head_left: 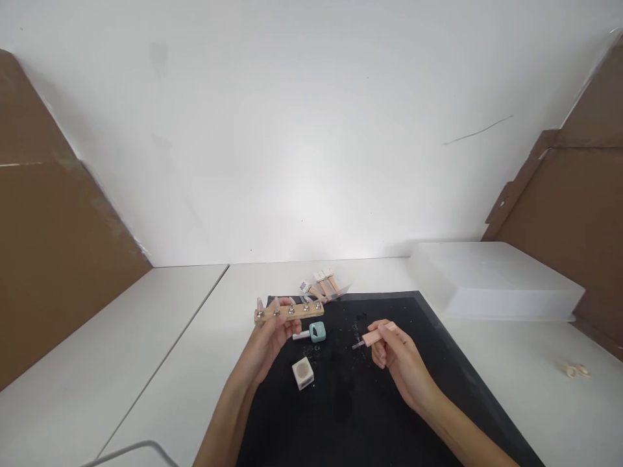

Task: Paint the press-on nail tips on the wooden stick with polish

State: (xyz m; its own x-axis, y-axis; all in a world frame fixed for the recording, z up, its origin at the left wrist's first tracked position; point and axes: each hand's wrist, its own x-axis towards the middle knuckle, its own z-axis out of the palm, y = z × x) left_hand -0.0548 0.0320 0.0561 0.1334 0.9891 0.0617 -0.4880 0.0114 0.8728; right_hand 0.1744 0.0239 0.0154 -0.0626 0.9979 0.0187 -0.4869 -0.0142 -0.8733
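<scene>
My left hand (271, 337) grips a wooden nail-tip stand (298, 312), a narrow bar with a row of metal holders. Several pale pink nail tips (260, 303) stand up from it. Held between the thumb and fingers of my right hand (396, 353) is a pink-handled nail brush (377, 334), its clear tip pointing left above the black mat, apart from the stand. Just below the stand lies a teal-headed tool (317, 332) with a light handle reaching toward my left fingers. A small whitish cube (302, 373) with a round mark on top sits nearer to me.
The black mat (335, 421) covers the middle of the white table. Behind it lies a clear bag (325, 285) with peach-coloured tubes. A translucent bin (506, 285) stands at right, with small beige rings (570, 370) in front. Cardboard panels (53, 227) flank both sides.
</scene>
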